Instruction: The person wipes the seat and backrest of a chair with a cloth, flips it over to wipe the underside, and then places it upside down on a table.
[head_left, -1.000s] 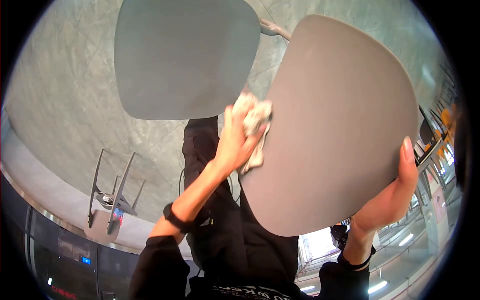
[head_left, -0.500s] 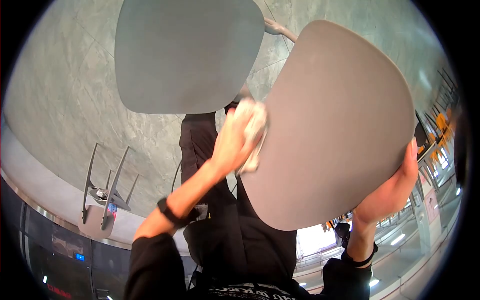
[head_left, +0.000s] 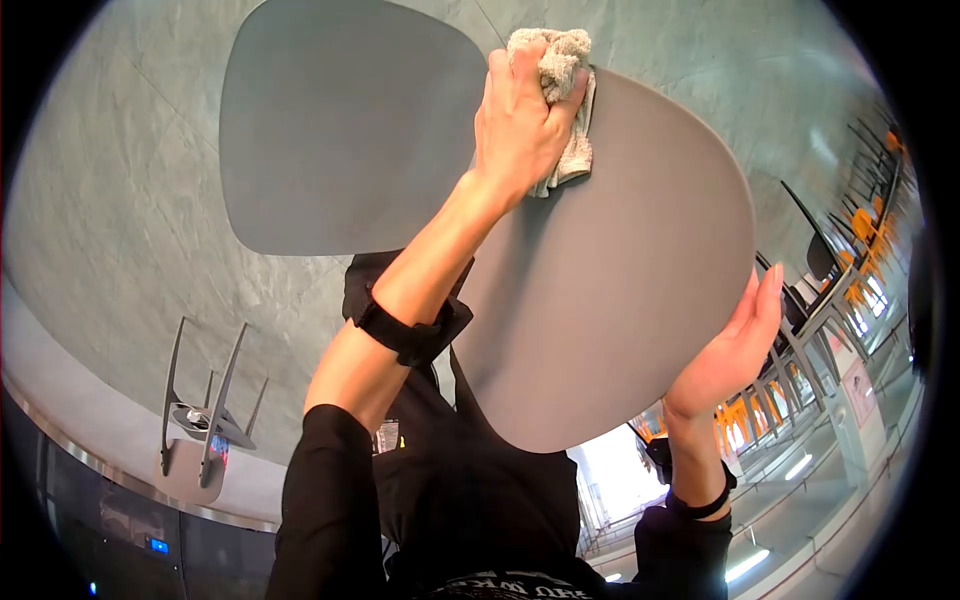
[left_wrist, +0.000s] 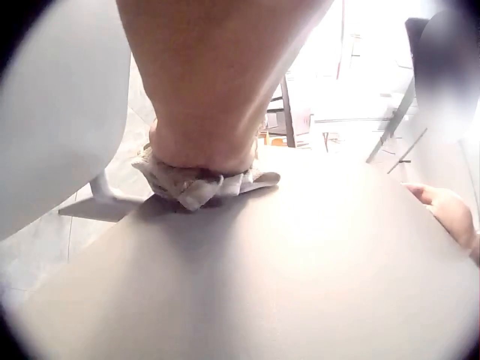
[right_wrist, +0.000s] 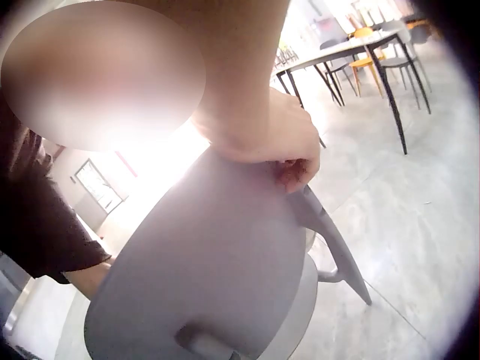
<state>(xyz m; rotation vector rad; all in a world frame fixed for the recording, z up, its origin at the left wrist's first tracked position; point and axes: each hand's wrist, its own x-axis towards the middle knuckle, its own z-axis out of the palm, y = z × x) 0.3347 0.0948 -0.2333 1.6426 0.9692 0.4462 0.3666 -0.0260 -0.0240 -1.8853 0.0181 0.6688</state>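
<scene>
My left hand [head_left: 520, 135] grips a crumpled beige cloth [head_left: 568, 62] at the top left edge of a broad, rounded grey chair panel [head_left: 620, 280]. In the left wrist view the bunched cloth [left_wrist: 191, 187] lies against the panel's edge under the hand. Over on the panel's right edge, my right hand [head_left: 735, 345] holds it, thumb side raised. The right wrist view shows the fingers of that hand [right_wrist: 281, 139] curled over the rim. Beside the panel, to the left, is a second, darker grey rounded panel [head_left: 345, 130].
Another grey chair [head_left: 205, 420] stands on the floor at lower left, near a dark glazed wall [head_left: 110, 520]. To the right are several orange and black chairs [head_left: 862, 222]. A white-topped table [right_wrist: 341, 51] with thin dark legs appears behind my right hand.
My left hand has swept the cloth from the panel's left edge up to its top corner. The panel and my right hand now appear farther left in the head view.
</scene>
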